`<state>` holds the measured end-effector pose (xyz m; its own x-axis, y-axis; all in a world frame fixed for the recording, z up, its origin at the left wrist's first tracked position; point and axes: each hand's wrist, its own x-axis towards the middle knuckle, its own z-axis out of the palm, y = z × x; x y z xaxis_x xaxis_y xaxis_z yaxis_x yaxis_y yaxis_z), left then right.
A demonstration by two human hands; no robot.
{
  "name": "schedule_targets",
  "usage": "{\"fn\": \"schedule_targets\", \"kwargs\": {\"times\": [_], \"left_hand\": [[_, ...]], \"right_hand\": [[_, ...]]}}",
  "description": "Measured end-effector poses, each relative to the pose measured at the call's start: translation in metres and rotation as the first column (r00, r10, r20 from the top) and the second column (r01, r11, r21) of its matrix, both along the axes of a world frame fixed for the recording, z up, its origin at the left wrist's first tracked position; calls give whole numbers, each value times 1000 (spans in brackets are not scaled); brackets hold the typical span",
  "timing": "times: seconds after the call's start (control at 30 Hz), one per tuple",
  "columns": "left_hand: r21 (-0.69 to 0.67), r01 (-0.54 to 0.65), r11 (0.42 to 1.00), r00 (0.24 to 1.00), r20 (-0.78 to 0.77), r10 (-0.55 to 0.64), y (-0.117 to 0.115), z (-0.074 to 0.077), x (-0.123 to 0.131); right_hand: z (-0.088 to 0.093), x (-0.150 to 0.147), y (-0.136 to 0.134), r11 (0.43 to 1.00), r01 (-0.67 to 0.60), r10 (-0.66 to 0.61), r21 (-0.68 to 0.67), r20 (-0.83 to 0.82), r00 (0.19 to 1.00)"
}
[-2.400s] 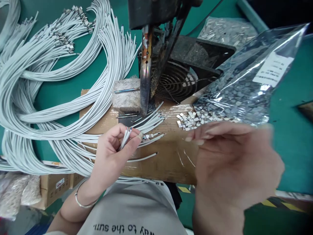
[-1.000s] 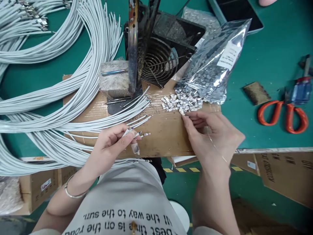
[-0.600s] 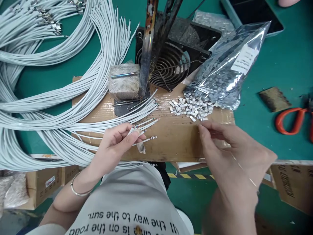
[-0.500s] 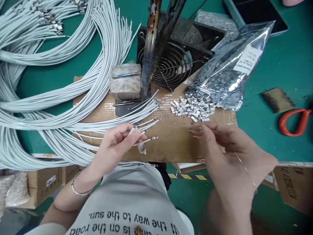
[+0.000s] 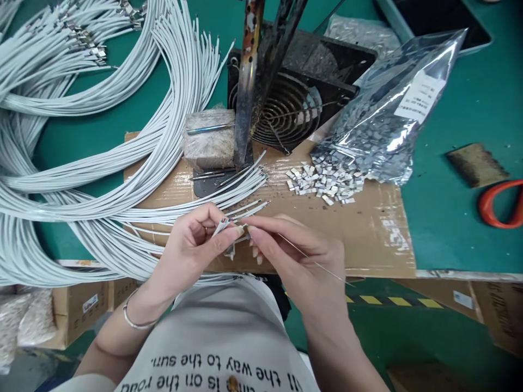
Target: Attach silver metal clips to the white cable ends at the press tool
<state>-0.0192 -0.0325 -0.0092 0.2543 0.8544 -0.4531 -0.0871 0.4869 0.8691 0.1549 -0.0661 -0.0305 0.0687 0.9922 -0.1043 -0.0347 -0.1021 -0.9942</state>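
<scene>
My left hand (image 5: 200, 239) is closed on several white cables (image 5: 221, 225), their cut ends showing above the thumb. Against it, at the cable tips, my right hand (image 5: 300, 256) pinches a small metal terminal (image 5: 245, 226), mostly hidden by the fingertips. A thin silvery wire (image 5: 329, 270) runs through my right hand and sticks out past its wrist side. Just beyond the hands, loose cable ends (image 5: 249, 185) fan out over the cardboard (image 5: 368, 239). To their right lies a pile of small metal terminals (image 5: 327, 182).
An open plastic bag (image 5: 388, 120) of terminals lies behind the pile. A sooty metal stand (image 5: 247, 81) rises before a black fan (image 5: 290, 109), beside a wrapped block (image 5: 210, 139). Large cable bundles (image 5: 93, 158) cover the left. Far right are a stained sponge (image 5: 476, 165) and orange-handled tool (image 5: 496, 207).
My right hand has moved left, from in front of the terminal pile to the cable ends in my left hand. My left hand has stayed nearly in place, still gripping the cables.
</scene>
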Motion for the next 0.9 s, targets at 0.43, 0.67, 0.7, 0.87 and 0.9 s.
{"fn": "schedule_targets", "kwargs": {"times": [0.43,0.67,0.7,0.87,0.9], "left_hand": [[-8,-9,1000,1000,5,9,-1,2,1],[-81,62,995,998,32,-60,0,3,-3],[-102,93,991,995,39,-89,1,4,-4],[-138,214,967,977,18,-213,8,7,-8],[-136,212,968,977,0,-214,9,7,-8]], "right_hand": [[-1,-6,5,992,17,-45,-128,-215,976],[-5,2,11,962,-104,11,-252,-349,937],[-3,6,12,958,-130,40,-257,-328,944],[12,18,20,958,-214,183,-190,-171,968],[13,20,21,960,-226,202,-164,-150,968]]}}
